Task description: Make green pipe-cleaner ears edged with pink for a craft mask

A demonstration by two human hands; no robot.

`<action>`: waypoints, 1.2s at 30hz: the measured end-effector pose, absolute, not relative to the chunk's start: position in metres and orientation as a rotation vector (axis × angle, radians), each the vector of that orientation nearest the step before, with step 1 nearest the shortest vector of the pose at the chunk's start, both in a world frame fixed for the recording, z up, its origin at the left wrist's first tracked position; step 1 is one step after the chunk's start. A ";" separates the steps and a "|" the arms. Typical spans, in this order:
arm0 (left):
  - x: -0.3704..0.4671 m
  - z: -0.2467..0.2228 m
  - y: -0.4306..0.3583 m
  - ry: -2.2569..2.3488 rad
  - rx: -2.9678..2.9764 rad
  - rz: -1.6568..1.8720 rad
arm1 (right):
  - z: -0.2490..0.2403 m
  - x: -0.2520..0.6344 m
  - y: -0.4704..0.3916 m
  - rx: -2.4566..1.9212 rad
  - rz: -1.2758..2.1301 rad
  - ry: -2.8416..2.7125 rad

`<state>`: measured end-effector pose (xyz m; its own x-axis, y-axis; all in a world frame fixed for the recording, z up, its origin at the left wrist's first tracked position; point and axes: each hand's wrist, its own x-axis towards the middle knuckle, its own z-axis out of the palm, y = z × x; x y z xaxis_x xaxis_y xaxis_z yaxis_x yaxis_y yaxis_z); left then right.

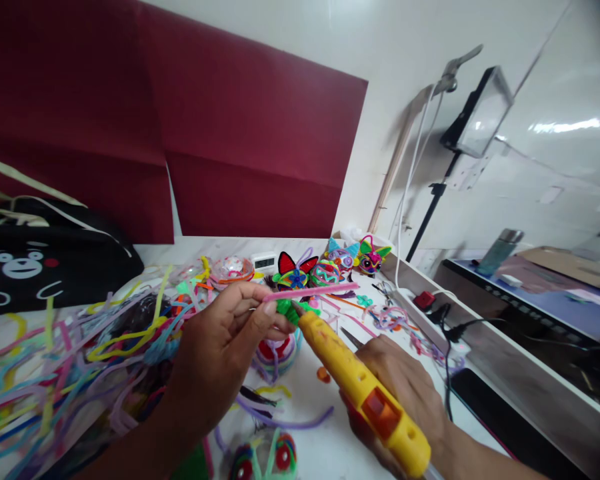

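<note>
My left hand (235,333) is closed, pinching a pink pipe cleaner (325,291) that points to the right, with a small green fuzzy piece (286,311) just below it. A yellow glue gun (355,373) is gripped in my right hand (400,380), its nozzle touching or very near the green piece. Pointed dark blades (351,339) stick out beside my right hand's fingers. Under my left fingertips sits a ball (276,357) wrapped in red and purple, partly hidden. Another decorated piece with red round parts (283,453) lies at the bottom edge.
Loose colourful pipe cleaners (50,380) cover the table's left side. Finished animal-like ornaments (343,255) and a small digital clock (264,261) stand at the back. A black bag (55,253) is far left; a dark phone (510,420) and a red plug (424,301) are at right.
</note>
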<state>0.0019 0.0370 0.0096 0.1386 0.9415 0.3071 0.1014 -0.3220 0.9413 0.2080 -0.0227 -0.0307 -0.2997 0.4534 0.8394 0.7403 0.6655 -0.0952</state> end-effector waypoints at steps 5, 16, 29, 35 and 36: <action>0.001 0.011 0.037 1.030 1.614 1.319 | -0.032 0.210 -0.023 -0.930 -0.397 -1.954; 0.008 0.024 0.029 1.054 1.546 1.433 | -0.039 0.215 -0.019 -0.924 -0.392 -1.953; -0.003 0.020 0.036 1.076 1.607 1.476 | -0.036 0.217 -0.019 -0.932 -0.332 -1.964; -0.008 0.019 0.039 1.072 1.611 1.514 | -0.035 0.218 -0.019 -0.950 -0.357 -1.961; -0.008 0.019 0.039 1.076 1.616 1.518 | -0.035 0.218 -0.019 -0.954 -0.363 -1.957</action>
<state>-0.0078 0.0389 0.0195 -0.0145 0.8953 0.4453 0.1239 -0.4403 0.8893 0.2183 -0.0191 -0.0352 -0.2967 0.4786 0.8264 0.7434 0.6590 -0.1147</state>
